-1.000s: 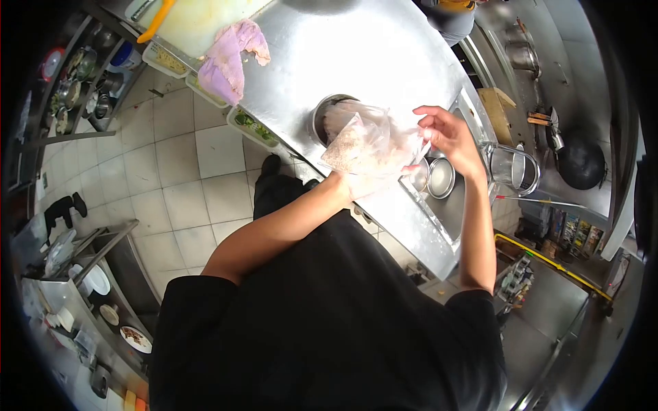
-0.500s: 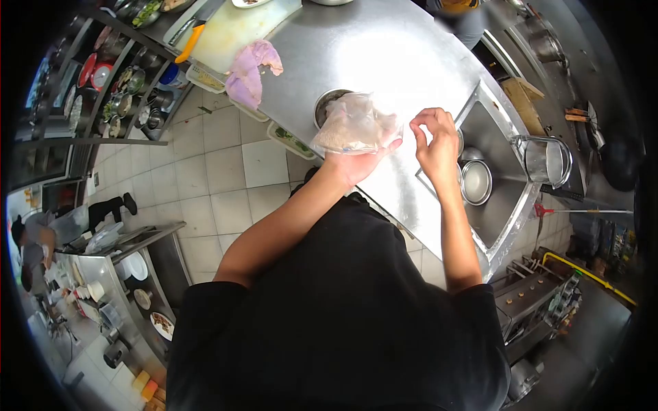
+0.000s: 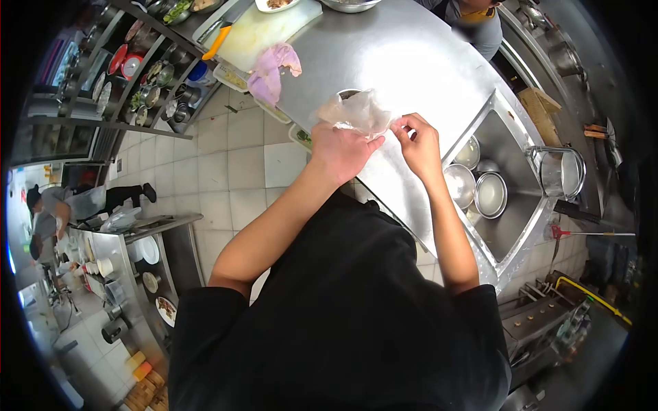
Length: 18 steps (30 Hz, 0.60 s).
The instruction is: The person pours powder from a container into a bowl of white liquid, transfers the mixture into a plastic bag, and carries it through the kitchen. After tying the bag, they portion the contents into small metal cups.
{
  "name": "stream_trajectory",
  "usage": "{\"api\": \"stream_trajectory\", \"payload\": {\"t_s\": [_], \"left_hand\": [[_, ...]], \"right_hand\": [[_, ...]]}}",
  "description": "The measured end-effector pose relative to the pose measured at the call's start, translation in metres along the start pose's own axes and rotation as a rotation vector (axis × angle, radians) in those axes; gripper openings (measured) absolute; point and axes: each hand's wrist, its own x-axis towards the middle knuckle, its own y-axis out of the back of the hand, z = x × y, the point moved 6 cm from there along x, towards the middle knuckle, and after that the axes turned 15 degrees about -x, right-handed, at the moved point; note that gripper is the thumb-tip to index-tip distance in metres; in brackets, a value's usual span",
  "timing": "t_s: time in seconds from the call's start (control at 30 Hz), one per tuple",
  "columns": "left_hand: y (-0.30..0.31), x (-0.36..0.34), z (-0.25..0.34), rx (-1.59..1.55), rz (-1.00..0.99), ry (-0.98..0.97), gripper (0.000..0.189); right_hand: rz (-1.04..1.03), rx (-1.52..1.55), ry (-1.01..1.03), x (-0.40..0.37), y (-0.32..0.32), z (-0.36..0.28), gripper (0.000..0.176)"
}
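Observation:
In the head view a clear plastic bag (image 3: 362, 111) with pale contents is held over the steel table's near edge. My left hand (image 3: 337, 152) is closed round the bag from below, its back towards me. My right hand (image 3: 419, 142) pinches with thumb and fingers at the bag's right-hand edge. Just beyond the bag, the rim of a metal bowl (image 3: 348, 93) shows; the bag covers most of it. What exactly fills the bag cannot be made out.
On the steel table (image 3: 329, 58) lie a pinkish cloth (image 3: 267, 74), a cutting board (image 3: 264, 34) and a yellow-handled knife (image 3: 218, 42). To the right, a sink (image 3: 514, 233) holds several metal bowls. A person (image 3: 480, 31) stands across the table; another person (image 3: 58, 209) is far left.
My left hand has turned over with its back towards me, tipping the bag. The right hand has moved left and now meets the bag's edge. The whole view has shifted slightly.

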Motion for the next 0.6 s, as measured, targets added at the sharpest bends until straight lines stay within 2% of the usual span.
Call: {"api": "stream_trajectory", "payload": {"t_s": [0.07, 0.2, 0.4, 0.47, 0.5, 0.57, 0.6], "left_hand": [[0.001, -0.001, 0.007, 0.087, 0.021, 0.031, 0.050], [0.006, -0.007, 0.028, 0.179, 0.072, 0.110, 0.044], [0.018, -0.011, 0.058, 0.328, 0.186, -0.081, 0.051], [0.002, -0.021, 0.066, 0.795, 0.118, -0.233, 0.053], [0.003, -0.020, 0.068, 0.794, 0.115, -0.231, 0.053], [-0.005, -0.016, 0.077, 1.084, 0.005, -0.400, 0.051], [-0.003, -0.014, 0.078, 1.082, 0.005, -0.396, 0.051]], "right_hand": [[0.071, -0.040, 0.019, 0.008, 0.010, -0.001, 0.009], [0.119, -0.187, 0.145, 0.019, 0.030, -0.004, 0.012], [0.129, -0.332, 0.264, 0.031, 0.054, -0.030, 0.011], [0.143, -0.381, 0.329, 0.034, 0.059, -0.037, 0.011], [0.143, -0.385, 0.328, 0.038, 0.061, -0.039, 0.011], [0.148, -0.439, 0.401, 0.040, 0.062, -0.046, 0.011], [0.146, -0.441, 0.397, 0.039, 0.062, -0.044, 0.011]]}}
